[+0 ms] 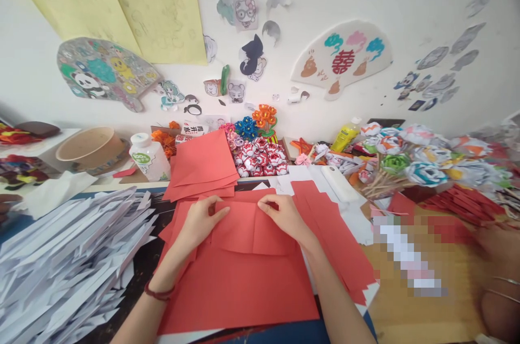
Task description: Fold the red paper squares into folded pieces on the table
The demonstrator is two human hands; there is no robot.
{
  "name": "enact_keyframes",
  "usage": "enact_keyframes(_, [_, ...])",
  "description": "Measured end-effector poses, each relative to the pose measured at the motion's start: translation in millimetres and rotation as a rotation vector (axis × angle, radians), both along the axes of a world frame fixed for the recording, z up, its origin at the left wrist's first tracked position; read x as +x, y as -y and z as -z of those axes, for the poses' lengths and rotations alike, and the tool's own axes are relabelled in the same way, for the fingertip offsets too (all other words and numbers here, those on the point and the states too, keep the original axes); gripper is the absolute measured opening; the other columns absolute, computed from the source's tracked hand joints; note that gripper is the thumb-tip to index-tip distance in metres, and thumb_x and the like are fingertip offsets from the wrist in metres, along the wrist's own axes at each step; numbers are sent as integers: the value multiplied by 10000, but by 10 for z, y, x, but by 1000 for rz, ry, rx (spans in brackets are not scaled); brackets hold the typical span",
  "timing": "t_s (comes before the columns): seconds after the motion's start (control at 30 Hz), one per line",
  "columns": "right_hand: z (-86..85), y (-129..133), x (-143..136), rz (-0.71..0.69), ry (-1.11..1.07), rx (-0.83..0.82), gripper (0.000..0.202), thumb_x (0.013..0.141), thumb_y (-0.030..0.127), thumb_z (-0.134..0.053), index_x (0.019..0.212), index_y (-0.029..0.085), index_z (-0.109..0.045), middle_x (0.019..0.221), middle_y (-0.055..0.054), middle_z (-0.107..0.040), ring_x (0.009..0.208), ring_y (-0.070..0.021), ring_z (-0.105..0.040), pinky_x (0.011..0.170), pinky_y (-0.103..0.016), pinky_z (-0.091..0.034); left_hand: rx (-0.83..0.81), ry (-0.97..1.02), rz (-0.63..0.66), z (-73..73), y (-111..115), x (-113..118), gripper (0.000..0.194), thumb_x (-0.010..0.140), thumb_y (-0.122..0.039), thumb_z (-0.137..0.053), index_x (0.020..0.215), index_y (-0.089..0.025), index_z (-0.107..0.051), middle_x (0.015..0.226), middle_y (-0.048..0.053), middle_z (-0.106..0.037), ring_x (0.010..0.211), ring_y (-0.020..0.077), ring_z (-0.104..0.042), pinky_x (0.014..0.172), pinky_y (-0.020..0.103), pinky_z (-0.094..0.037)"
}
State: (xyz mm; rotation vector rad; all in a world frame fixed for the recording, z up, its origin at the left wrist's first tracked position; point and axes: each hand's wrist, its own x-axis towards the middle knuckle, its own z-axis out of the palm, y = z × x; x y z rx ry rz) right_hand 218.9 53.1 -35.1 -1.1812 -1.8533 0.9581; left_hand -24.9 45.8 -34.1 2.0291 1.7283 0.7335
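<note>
Between my hands is a sheet of red paper [254, 227] with a crease running down it, its upper edge pinched from both sides. My left hand [203, 219] grips that edge at its left part, thumb against fingers. Further right, my right hand [282, 214] pinches the same edge in the same way. Beneath lies a large red sheet [239, 290], flat on the table. A stack of red sheets [203, 165] sits just beyond my left hand, and long red sheets [329, 235] lie to the right of my right hand.
Folded white paper strips [69, 263] are heaped at left. Behind stand a white bottle [149, 157], a wooden tub [91, 146], red-and-white paper flowers [262, 157] and a yellow bottle [345, 135]. Paper flowers on sticks [398, 162] lie at right, near another person's arm [501, 279].
</note>
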Motion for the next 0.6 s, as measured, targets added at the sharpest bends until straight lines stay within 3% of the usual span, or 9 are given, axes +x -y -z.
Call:
enact_keyframes(0.07, [-30,12,1,1,-18,-2,206,883,305,-531,809,204,-695,861,-27,-721,836,-202,-644,752,-291,-454,6,-12,-20,-14,10,2,237,796,-406,-567,859,-191,-642,628,-10,-588,578,171,-543,541,245,-362])
enact_keyframes(0.17, [-60,32,-2,-4,-16,0,207,884,305,-536,803,201,-696,855,-25,-722,829,-196,-646,750,-284,-457,91,-11,-15,-49,35,44,230,803,-330,-572,989,-202,-617,872,37,-670,783,210,-601,689,288,-432])
enact_keyframes(0.27, [-74,51,-10,-11,-3,3,202,884,297,-541,806,199,-699,851,-23,-723,815,-191,-647,747,-284,-458,217,-25,64,-116,77,151,260,845,-296,-544,1090,-223,-589,1128,64,-646,1046,246,-551,886,367,-398])
enact_keyframes(0.33, [-86,63,-17,-16,-1,15,190,884,283,-544,814,200,-701,848,-18,-724,806,-184,-646,747,-282,-458,229,-46,131,-167,104,237,283,872,-330,-535,1141,-251,-573,1187,53,-628,1111,248,-520,931,393,-358])
enact_keyframes(0.47, [-124,84,-33,-51,-27,33,166,882,254,-555,815,203,-698,855,-8,-724,805,-167,-648,751,-269,-459,117,-3,271,-234,115,356,230,865,-383,-565,1063,-276,-611,1108,7,-666,1038,215,-558,949,383,-318])
enact_keyframes(0.6, [-154,99,-42,-67,-35,20,145,873,249,-573,818,207,-701,863,-7,-727,814,-164,-651,757,-265,-463,-31,49,317,-259,84,389,140,866,-337,-551,905,-243,-647,952,-10,-703,893,194,-588,903,365,-322])
